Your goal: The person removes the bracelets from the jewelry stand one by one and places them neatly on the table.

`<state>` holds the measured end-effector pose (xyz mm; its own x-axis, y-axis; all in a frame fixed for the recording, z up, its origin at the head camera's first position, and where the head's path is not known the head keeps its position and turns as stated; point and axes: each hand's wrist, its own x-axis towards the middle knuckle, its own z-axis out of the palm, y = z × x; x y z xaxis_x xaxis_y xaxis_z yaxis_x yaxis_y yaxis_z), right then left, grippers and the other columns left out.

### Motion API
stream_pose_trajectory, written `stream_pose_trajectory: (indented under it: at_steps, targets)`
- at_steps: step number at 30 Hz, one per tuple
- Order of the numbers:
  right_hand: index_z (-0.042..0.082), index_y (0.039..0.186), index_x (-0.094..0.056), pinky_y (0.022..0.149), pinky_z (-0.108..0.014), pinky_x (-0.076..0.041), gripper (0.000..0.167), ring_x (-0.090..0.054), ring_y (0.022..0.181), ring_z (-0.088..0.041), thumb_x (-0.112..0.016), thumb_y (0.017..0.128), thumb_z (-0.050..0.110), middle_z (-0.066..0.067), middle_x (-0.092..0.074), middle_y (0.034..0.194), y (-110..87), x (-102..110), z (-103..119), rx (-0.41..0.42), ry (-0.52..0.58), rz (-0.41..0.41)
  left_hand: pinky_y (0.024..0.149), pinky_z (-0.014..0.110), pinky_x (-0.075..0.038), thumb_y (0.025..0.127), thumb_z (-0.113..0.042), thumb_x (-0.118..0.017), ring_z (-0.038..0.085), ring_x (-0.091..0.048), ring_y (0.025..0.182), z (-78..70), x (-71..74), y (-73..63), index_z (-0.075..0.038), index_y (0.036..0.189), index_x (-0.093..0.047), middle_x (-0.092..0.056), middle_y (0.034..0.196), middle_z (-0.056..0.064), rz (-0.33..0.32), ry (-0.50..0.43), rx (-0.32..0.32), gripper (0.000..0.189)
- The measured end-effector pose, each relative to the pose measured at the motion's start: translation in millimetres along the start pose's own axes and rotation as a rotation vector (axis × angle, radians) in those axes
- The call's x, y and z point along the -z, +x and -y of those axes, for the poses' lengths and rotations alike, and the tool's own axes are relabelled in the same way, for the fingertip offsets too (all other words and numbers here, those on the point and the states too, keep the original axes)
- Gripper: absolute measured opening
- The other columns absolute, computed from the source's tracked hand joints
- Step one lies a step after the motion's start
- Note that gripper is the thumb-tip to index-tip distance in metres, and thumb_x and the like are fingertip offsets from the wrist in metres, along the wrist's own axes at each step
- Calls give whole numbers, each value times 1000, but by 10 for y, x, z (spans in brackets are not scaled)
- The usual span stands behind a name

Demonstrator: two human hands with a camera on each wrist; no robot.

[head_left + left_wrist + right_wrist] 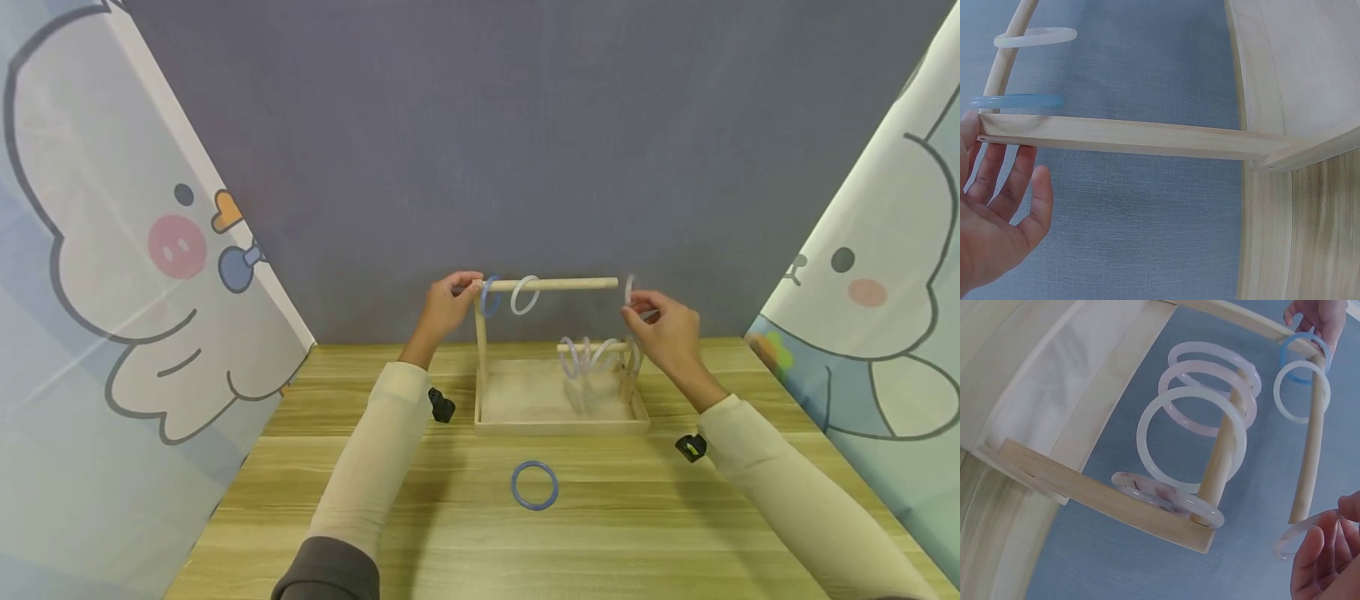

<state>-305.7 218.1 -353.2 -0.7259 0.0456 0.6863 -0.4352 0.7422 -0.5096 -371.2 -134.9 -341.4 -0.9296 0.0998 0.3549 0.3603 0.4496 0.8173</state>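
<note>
1. The left hand (447,307) grips the top of the wooden stand's left post (1129,134), thumb on one side, fingers on the other.
2. The right hand (667,329) pinches a translucent ring (629,290) between thumb and fingers, just beyond the free end of the upper bar (577,284).
3. Around that bar hang a blue ring (1019,100), next to the post, and a white ring (1041,39).
4. The lower bar (1221,450) carries four rings: two pinkish, one whitish, one marbled (1166,495) nearest its post.
5. The stand's tray (562,428) rests on the worktop (600,542).
6. Another blue ring (534,506) lies flat in front.
7. Behind stands a grey backdrop (525,167).
</note>
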Motion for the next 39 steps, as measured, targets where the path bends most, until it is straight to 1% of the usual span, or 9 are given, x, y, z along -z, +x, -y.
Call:
stream_pose_trajectory:
  at_steps: [3, 6, 11, 13, 21, 27, 33, 39]
  targets:
    - [1, 104, -77, 59, 0, -36, 18, -67, 62, -14, -76, 90, 12, -16, -77, 84, -47, 33, 19, 31, -6, 4, 84, 42, -57, 104, -34, -61, 27, -68, 112, 3, -1, 5, -20, 129, -70, -68, 123, 8, 1, 2, 1, 31]
    - [1, 103, -77, 57, -1, -37, 17, -65, 61, -13, -77, 89, 11, -15, -76, 83, -101, 67, 41, 51, -9, 15, 84, 42, -57, 104, -35, -61, 27, -69, 112, 10, -2, 12, -21, 129, -70, -69, 124, 8, 1, 3, 0, 30]
    - [2, 102, -77, 56, -3, -39, 17, -58, 60, 2, -78, 88, 10, -12, -76, 80, -189, 110, 57, 81, -8, 33, 86, 43, -57, 103, -35, -62, 27, -69, 113, 19, -2, 17, -21, 128, -70, -69, 125, 8, 2, 0, 4, 30]
    - [1, 101, -77, 55, -4, -40, 16, -56, 60, 6, -78, 87, 9, -11, -76, 78, -223, 120, 56, 96, -3, 40, 87, 43, -58, 103, -35, -62, 27, -68, 114, 17, -1, 15, -21, 128, -70, -68, 125, 8, 3, -3, 8, 30]
    - [0, 101, -76, 52, -8, -42, 18, -56, 57, 2, -80, 85, 5, -11, -74, 76, -353, 173, 79, 138, 8, 70, 86, 43, -57, 103, -33, -62, 27, -68, 113, 2, -3, -9, -21, 129, -70, -68, 126, 8, 5, 3, 12, 30]
    - [1, 102, -77, 52, -12, -44, 19, -58, 56, -1, -81, 84, 6, -7, -73, 75, -491, 174, 82, 154, 8, 118, 87, 44, -57, 104, -33, -62, 27, -68, 114, 9, -6, -8, -20, 129, -70, -68, 127, 9, 4, 1, 15, 30]
    - [1, 99, -77, 48, -14, -42, 19, -54, 54, 2, -83, 81, 4, -4, -71, 71, -582, 144, 76, 186, 18, 132, 85, 42, -57, 104, -34, -62, 27, -69, 111, 6, -7, 2, -20, 128, -70, -68, 126, 9, -2, -1, 7, 29]
    - [3, 99, -78, 48, -19, -45, 20, -55, 54, 1, -84, 81, 4, -1, -72, 72, -684, 126, 80, 232, 15, 188, 86, 42, -57, 103, -34, -62, 27, -68, 112, -5, -5, 3, -21, 129, -70, -68, 126, 9, 0, -2, 10, 30]
